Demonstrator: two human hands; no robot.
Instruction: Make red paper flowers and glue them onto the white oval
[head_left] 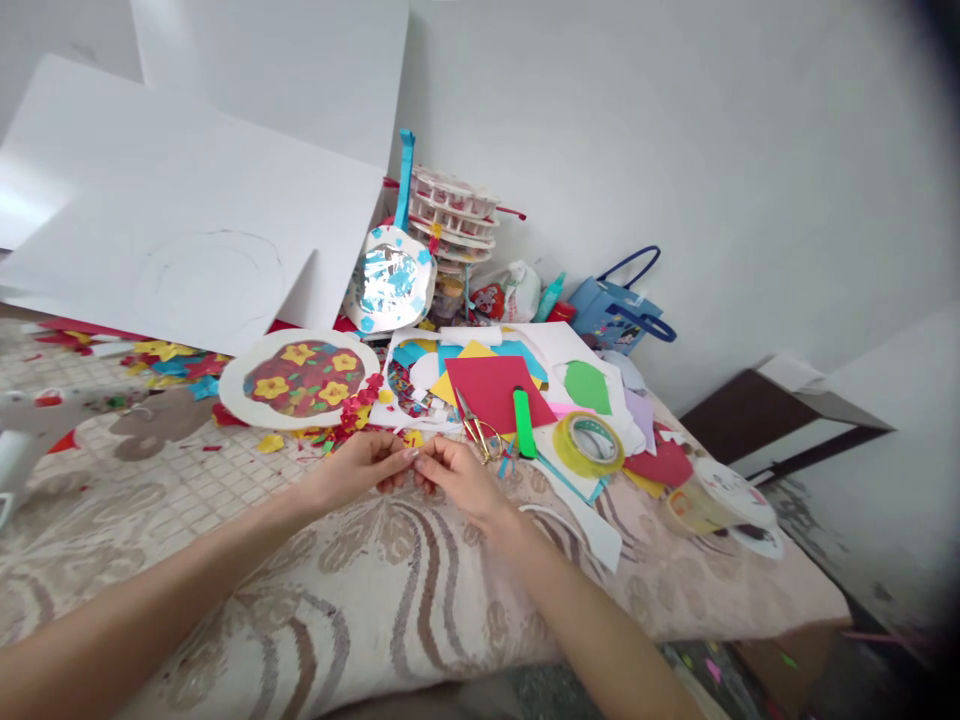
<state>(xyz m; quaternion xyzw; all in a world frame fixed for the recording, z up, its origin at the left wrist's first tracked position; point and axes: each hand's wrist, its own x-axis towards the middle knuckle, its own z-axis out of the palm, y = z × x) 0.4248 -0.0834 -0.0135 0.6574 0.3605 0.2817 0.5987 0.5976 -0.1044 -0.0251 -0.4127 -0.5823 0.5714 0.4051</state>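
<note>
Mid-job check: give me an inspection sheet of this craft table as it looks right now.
Surface: patterned beige cloth covers the table, with paper scraps at its far left.
Job's things: left hand and right hand meet fingertip to fingertip; whatever they pinch is too small to tell.
Clutter: scissors, green marker, tape roll, red paper, flower plate, large white sheets, blue bag.
Grippers: both hands bare, fingers curled together at the tips.
Cables: nothing seen.
Surroundings: white wall behind, dark low table to the right.
</note>
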